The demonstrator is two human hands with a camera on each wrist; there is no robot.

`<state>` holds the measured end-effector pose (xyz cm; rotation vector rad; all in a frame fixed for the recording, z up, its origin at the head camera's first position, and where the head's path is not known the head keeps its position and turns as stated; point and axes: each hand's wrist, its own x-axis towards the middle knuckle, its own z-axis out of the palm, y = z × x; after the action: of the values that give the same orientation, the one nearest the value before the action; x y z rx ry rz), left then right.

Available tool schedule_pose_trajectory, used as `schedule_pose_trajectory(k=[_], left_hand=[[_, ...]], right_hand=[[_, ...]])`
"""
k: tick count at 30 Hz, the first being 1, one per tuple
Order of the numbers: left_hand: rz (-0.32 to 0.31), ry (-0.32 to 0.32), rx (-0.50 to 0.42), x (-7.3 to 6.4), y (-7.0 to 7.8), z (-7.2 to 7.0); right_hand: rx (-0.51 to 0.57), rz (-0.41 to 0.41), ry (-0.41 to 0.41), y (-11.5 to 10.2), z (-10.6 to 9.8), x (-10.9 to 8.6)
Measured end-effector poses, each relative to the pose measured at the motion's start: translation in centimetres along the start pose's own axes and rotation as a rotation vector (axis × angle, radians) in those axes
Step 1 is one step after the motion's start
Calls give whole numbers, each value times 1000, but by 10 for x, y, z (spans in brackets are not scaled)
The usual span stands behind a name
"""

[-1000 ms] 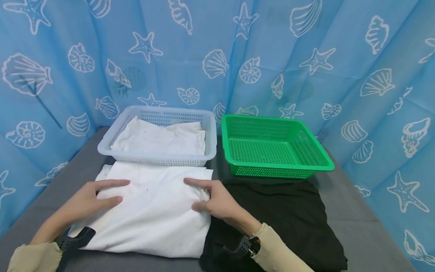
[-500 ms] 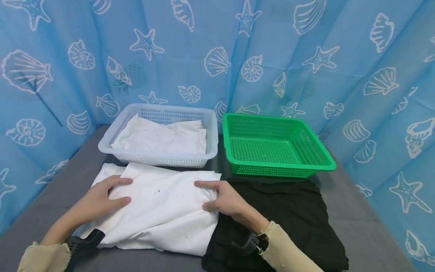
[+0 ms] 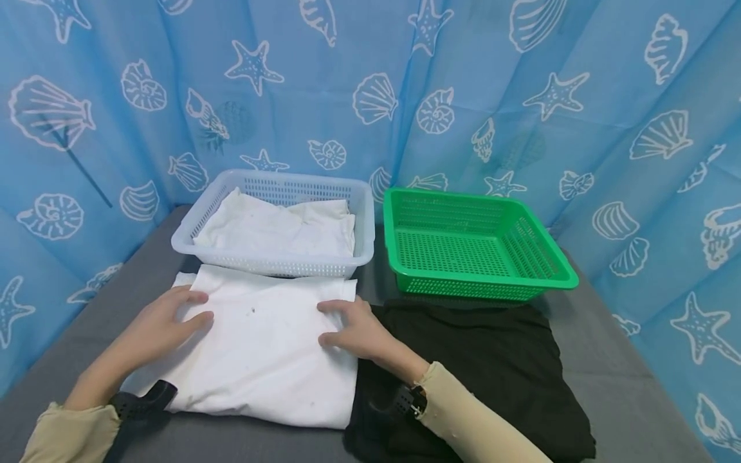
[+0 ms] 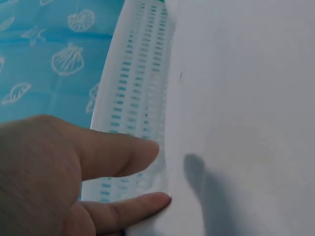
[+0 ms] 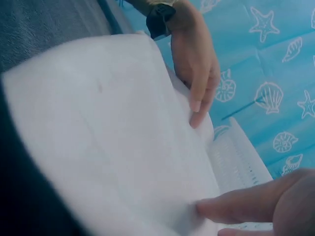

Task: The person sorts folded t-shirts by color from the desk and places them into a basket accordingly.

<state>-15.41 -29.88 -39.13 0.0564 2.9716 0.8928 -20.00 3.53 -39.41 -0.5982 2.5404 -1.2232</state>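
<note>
A folded white cloth garment [image 3: 260,360] lies in front of the pale basket, with small dark specks on it. At its left edge is my left hand [image 3: 162,325], thumb and forefinger apart and fairly straight, tips touching the fabric. My right hand [image 3: 356,328] is on the right edge, thumb and forefinger spread over the cloth; its other fingers are mostly hidden. In the left wrist view, the left fingertips [image 4: 147,155] come right up to the cloth's fold. The right wrist view shows a right fingertip [image 5: 209,209] against the white surface.
Behind the garment stands a pale blue basket [image 3: 278,263] holding another folded white cloth [image 3: 278,225]. A green basket [image 3: 480,286] stands to its right. Dark folded cloth [image 3: 475,373] lies on the grey surface [image 3: 625,386] under my right forearm. A blue shell-patterned curtain [image 3: 324,77] hangs behind.
The white garment has shifted right, then back left and towards the pale basket, both hands moving with it. Its creased front now lies flatter. The baskets and dark cloth have stayed put.
</note>
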Motion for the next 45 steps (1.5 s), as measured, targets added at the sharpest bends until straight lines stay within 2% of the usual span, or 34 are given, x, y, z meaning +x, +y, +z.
schedule_pose_trajectory(k=[3,6,9,14,17,20,22,25,26,28,31,34,36,39,42,45], left_hand=[[-3,24,7,1,2,-1],[-21,32,13,0,0,-3],[-51,43,-21,-2,-5,-9],[-105,1,-193,-5,-16,-18],[-91,-6,-316,-6,-21,-19],[-55,11,-396,-9,-23,-21],[-44,-2,-381,-9,-23,-22],[-1,-13,-269,-6,-23,-22],[18,-13,-231,-5,-24,-22],[27,-20,-192,-4,-25,-23],[7,-80,-192,-6,-28,-24],[-18,-170,-197,-9,-31,-23],[2,-185,-182,-10,-31,-22],[35,-126,-157,-11,-30,-22],[69,-82,-175,-12,-30,-24],[84,-140,-253,-12,-31,-27]], right_hand=[[24,54,0,-2,-1,5],[104,81,5,-2,-2,10],[175,84,26,-2,-2,12],[178,85,39,-3,-1,12],[164,79,36,-3,-1,14],[213,23,79,-2,0,15],[270,-49,119,0,1,14],[350,-149,149,1,1,11],[359,-157,149,1,0,11],[385,-112,128,0,-2,10],[458,29,62,0,-6,11],[612,164,-54,2,-11,9],[676,199,-130,4,-14,7],[621,146,-180,5,-15,2],[490,37,-143,2,-12,-3],[421,-48,-98,-1,-10,-5]])
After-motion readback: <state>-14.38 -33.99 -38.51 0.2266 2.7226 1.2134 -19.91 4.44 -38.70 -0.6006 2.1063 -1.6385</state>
